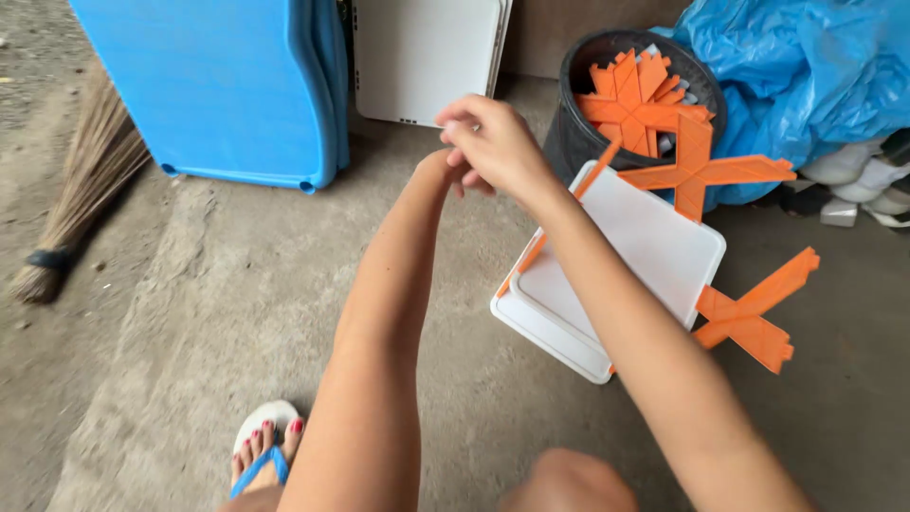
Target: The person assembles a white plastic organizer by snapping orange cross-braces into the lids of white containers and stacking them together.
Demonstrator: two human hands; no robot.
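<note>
Two hands, my right hand (498, 142) over my left hand (445, 171), meet left of the bucket (578, 142); I cannot tell what they pinch. Orange crosses (630, 100) fill the bucket; two (749, 318) lie outside.

Rough concrete floor (190, 313), blue plastic bin (218, 85), straw broom (76, 199), blue tarp (806, 66)

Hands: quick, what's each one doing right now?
Left hand: mostly hidden behind the right; cannot tell.
Right hand: fingers curled, over the left hand; nothing visibly held, grip unclear.
</note>
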